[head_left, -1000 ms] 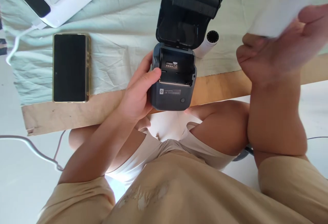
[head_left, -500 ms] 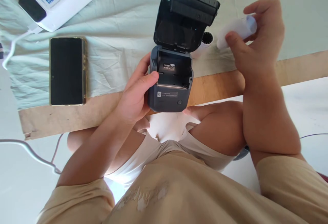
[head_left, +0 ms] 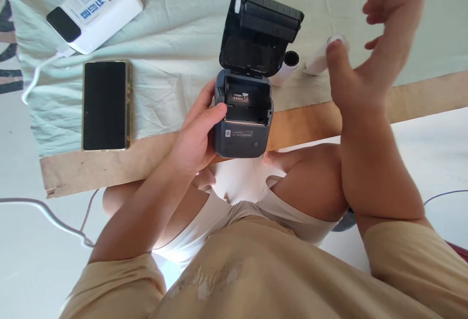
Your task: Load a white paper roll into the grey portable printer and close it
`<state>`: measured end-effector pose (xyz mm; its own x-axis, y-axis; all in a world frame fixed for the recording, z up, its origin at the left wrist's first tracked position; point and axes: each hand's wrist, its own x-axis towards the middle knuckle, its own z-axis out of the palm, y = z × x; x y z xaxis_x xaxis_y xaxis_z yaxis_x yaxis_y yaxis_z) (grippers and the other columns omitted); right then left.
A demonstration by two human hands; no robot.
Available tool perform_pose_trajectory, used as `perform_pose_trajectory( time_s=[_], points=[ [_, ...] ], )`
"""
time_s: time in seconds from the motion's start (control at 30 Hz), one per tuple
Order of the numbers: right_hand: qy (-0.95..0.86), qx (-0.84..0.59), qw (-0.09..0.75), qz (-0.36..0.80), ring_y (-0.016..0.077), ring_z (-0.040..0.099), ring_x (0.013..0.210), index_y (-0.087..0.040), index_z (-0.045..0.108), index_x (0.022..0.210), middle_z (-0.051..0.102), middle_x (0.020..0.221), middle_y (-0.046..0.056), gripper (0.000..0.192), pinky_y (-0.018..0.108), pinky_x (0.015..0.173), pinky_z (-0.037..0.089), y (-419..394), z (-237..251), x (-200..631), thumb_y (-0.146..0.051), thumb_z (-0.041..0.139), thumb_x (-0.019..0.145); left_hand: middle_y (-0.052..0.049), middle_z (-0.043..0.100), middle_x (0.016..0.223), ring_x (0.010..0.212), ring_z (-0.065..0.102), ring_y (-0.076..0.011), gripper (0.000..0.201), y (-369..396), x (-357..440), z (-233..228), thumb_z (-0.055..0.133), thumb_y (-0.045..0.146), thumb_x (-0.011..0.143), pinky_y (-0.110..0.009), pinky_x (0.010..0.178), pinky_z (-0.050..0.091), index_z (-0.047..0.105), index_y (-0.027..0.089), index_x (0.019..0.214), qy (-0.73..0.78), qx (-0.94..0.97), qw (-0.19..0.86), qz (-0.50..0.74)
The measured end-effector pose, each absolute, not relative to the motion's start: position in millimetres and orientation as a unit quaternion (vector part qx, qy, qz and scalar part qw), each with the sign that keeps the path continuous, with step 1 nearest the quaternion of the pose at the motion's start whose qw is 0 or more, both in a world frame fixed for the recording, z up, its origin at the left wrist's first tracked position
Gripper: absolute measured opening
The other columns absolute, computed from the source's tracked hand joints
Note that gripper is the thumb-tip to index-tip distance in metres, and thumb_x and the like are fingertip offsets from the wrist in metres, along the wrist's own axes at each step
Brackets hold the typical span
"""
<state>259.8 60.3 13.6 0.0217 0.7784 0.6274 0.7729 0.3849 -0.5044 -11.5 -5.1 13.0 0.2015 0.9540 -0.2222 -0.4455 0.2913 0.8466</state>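
At the near edge of the wooden board (head_left: 120, 160), over my lap, my left hand (head_left: 193, 139) grips the small dark printer (head_left: 243, 124) by its left side: thumb lies on the top rim, fingers wrap round the body. The printer's lid (head_left: 261, 31) stands swung fully open, tilted away from me, and the paper bay under it shows only a small label on its back wall. The base partly overhangs the board's edge. My right hand (head_left: 369, 61) is up off to the right, well apart from the printer, fingers spread and loosely curled; the thumb tip touches a small white paper roll (head_left: 321, 58) that sits low on the pale green cloth (head_left: 175, 80). I can't tell if that roll is pinched or just touched, since the hand hides most of it. A second white roll (head_left: 287, 65) with a dark core lies on the cloth just beside the open lid, on its right, between printer and right hand. Far left on the cloth: a black-screened phone (head_left: 105, 105) lying flat, and above it a white power bank (head_left: 95, 9) with a white cable (head_left: 36, 73) leaving its lower left end.
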Motion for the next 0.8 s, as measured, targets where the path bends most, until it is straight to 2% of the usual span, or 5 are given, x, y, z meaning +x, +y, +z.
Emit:
perform_pose_trajectory(
  time_s=[0.17, 0.33, 0.47, 0.57, 0.8],
  points=[
    [-0.765, -0.515, 0.380, 0.076, 0.0183, 0.064, 0.087, -0.028, 0.052, 0.133, 0.059, 0.132, 0.009, 0.055, 0.033, 0.058, 0.049, 41.2, 17.9, 226.1, -0.022, 0.064, 0.079, -0.003, 0.079, 0.116, 0.119, 0.075, -0.0279, 0.034, -4.7, -12.4, 11.8, 0.068, 0.041, 0.094, -0.032, 0.082, 0.067, 0.068, 0.024, 0.123, 0.406, 0.346, 0.692, 0.487],
    [-0.749, -0.601, 0.255, 0.116, 0.0247, 0.064, 0.096, -0.028, 0.055, 0.133, 0.053, 0.134, 0.014, 0.054, 0.047, 0.080, 0.061, 52.7, 6.7, 205.6, -0.022, 0.069, 0.081, -0.003, 0.078, 0.117, 0.123, 0.074, -0.0303, 0.038, -4.3, -15.3, 6.4, 0.071, 0.046, 0.091, -0.035, 0.085, 0.067, 0.067, 0.025, 0.122, 0.402, 0.348, 0.693, 0.488],
    [-0.752, -0.589, 0.281, 0.094, 0.0293, 0.061, 0.108, -0.031, 0.064, 0.113, 0.057, 0.114, 0.010, 0.035, 0.052, 0.095, 0.059, 61.0, 4.6, 201.4, -0.016, 0.069, 0.082, -0.004, 0.078, 0.117, 0.127, 0.071, -0.0312, 0.039, -3.0, -16.7, 4.3, 0.071, 0.048, 0.090, -0.038, 0.091, 0.065, 0.066, 0.026, 0.122, 0.406, 0.344, 0.688, 0.494],
    [-0.743, -0.563, 0.336, 0.132, 0.0264, 0.061, 0.108, -0.032, 0.062, 0.120, 0.062, 0.119, 0.007, 0.050, 0.044, 0.088, 0.061, 59.5, 7.8, 200.4, -0.009, 0.069, 0.076, -0.005, 0.077, 0.118, 0.132, 0.068, -0.0322, 0.034, -1.5, -15.9, 4.8, 0.067, 0.047, 0.092, -0.041, 0.098, 0.062, 0.066, 0.026, 0.119, 0.419, 0.331, 0.678, 0.505],
    [-0.506, -0.476, 0.461, 0.553, 0.0237, 0.072, 0.095, -0.036, 0.057, 0.124, 0.069, 0.120, 0.004, 0.044, 0.034, 0.061, 0.060, 66.6, -0.8, 224.5, -0.030, 0.066, 0.081, -0.005, 0.078, 0.112, 0.125, 0.071, -0.0306, 0.030, -0.7, -13.3, 7.1, 0.066, 0.047, 0.093, -0.040, 0.097, 0.062, 0.066, 0.024, 0.114, 0.423, 0.310, 0.667, 0.529]
  ],
)
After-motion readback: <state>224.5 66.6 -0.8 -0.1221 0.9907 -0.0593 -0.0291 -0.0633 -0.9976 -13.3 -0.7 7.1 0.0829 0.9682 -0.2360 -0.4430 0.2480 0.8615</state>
